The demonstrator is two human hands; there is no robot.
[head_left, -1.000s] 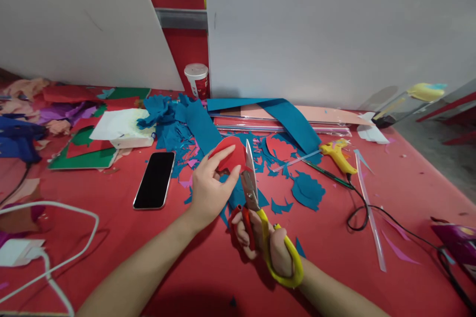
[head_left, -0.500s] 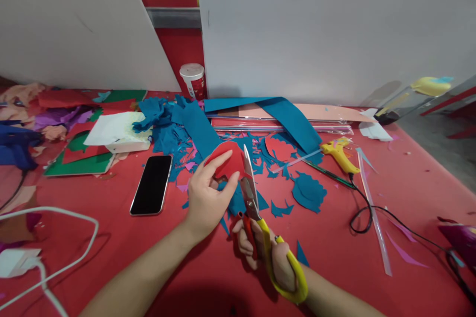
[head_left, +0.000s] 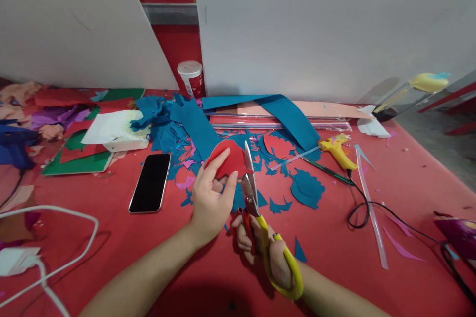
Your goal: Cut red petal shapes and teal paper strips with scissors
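Observation:
My left hand (head_left: 212, 195) pinches a piece of red paper (head_left: 232, 158) between thumb and fingers, its upper edge rounded. In my right hand (head_left: 266, 247) is a pair of scissors (head_left: 251, 193) with yellow-and-red handles, the blades pointing away from me. The blades lie along the right edge of the red paper, where a narrow strip juts between them. Beneath both hands the table is strewn with blue paper scraps (head_left: 279, 206). To the right lie a scalloped blue paper piece (head_left: 308, 188) and a scalloped red one (head_left: 278, 145).
A phone (head_left: 150, 183) lies left of my left hand. A yellow glue gun (head_left: 337, 152) with a black cord is at the right. Behind are a folded blue strip (head_left: 288, 119) and a lidded cup (head_left: 191, 79). A white cable (head_left: 94, 230) loops at the left.
The scissor blades have drawn closer together on the red paper's right edge, and a thin strip now sticks out there. The paper has turned slightly in my left hand.

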